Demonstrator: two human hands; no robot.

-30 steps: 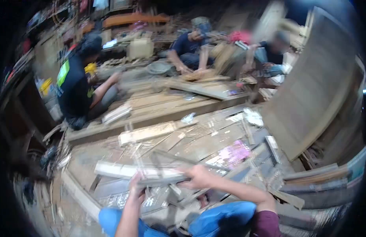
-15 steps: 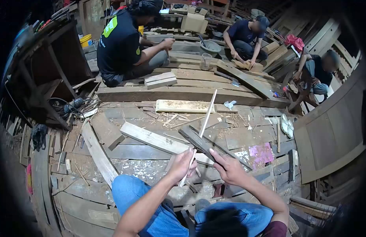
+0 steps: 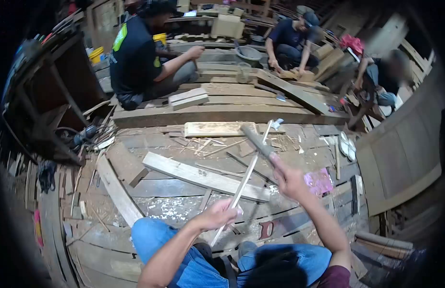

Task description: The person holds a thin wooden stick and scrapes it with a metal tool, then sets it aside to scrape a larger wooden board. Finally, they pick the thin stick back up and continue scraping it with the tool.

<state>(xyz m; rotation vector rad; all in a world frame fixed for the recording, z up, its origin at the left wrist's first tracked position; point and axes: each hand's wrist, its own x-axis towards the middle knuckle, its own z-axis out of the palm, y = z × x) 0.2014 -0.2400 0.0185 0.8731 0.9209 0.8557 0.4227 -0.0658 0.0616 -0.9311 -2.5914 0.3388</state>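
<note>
My left hand (image 3: 217, 214) is closed around a long thin wood strip (image 3: 249, 173), which slants up and away from my lap. My right hand (image 3: 290, 182) grips the handle of a dark, machete-like blade (image 3: 256, 140). The blade points up and left, and its flat overlaps the strip's far part in this view. A handsaw (image 3: 266, 230) with a reddish handle lies on the floor beyond my knees. Behind the strip rests a pale plank (image 3: 203, 176) on the floor.
Another plank (image 3: 117, 192) lies left of my knee, and a pale board (image 3: 220, 129) sits among wood shavings farther off. Three people work around a raised plank platform (image 3: 222, 116). White footwear (image 3: 347, 146) and a large panel (image 3: 400, 153) are at right.
My right hand has risen and moved right with the blade, which was down along the strip near my left hand. The strip has shifted slightly, and the saw's handle now shows clearly.
</note>
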